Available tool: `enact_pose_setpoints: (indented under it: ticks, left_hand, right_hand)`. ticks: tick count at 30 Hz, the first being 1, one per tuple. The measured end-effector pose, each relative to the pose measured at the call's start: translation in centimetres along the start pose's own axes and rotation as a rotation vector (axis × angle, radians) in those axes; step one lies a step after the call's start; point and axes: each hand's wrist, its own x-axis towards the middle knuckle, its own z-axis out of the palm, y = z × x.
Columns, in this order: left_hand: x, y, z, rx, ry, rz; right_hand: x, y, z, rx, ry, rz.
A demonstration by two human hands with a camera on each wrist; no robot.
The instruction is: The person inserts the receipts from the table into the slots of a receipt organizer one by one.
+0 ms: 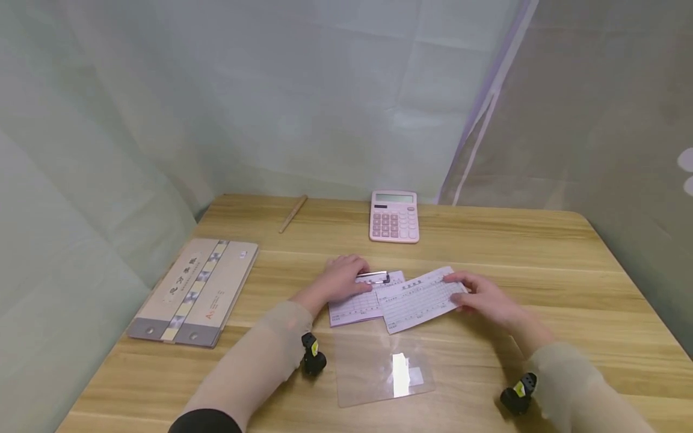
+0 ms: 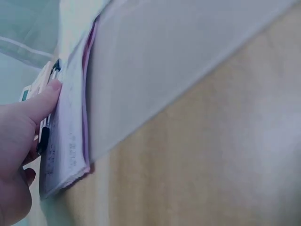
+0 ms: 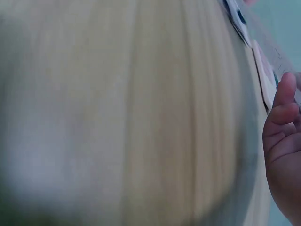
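My left hand (image 1: pixel 341 279) is at the upper left of a stack of printed forms (image 1: pixel 354 310), which has purplish edges. Its thumb lies on the top sheet beside a metal clip (image 1: pixel 373 277) with black ends, and its fingers curl behind the clip in the left wrist view. With thumb and fingers, my right hand (image 1: pixel 484 300) pinches the right end of a loose printed form (image 1: pixel 419 300). That form slants over the right part of the stack. Only part of the right hand (image 3: pixel 284 146) shows in the right wrist view.
Below the stack lies a clear plastic sheet (image 1: pixel 368 373) with a bright reflection. A pink calculator (image 1: pixel 394 218) and a thin brown stick-like pen (image 1: pixel 293 214) lie toward the back of the wooden table (image 1: pixel 541 258). A tan ledger folder (image 1: pixel 195 288) lies at the left.
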Motion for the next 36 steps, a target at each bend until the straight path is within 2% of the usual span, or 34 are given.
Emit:
enact_pose_setpoints:
  ticks: [3,11,15,20,24,32,36]
  left_hand:
    - [0.1,-0.1,-0.1,-0.008,-0.004,-0.003]
    - [0.1,-0.2,-0.1,-0.073,-0.001,-0.022]
    - [0.1,-0.2,-0.2,-0.113,-0.009,-0.029]
    - [0.0,-0.4,-0.1,-0.147,-0.017,-0.019]
    - [0.0,-0.6,-0.2,-0.158,-0.035,-0.006]
    - [1.0,0.0,-1.0,-0.109,-0.13,-0.094]
    - [0.9,0.6,-0.9,-0.103,-0.12,-0.123]
  right_hand:
    - [0.6,-0.2,1.4,-0.01,-0.037,-0.007]
    - [1.7,-1.1,4.5,0.097,-0.112,-0.03]
    - [2.1,-1.7,6.0,0.081,-0.127,-0.041]
    - [2.4,-2.1,7.1,-0.017,-0.091,-0.072]
    - [2.6,-2.2,7.7,-0.052,-0.069,-0.067]
    - [3.3,-2.4,8.6,-0.11,-0.003,-0.105]
    - [3.2,-2.3,8.6,-0.122,0.024,-0.096]
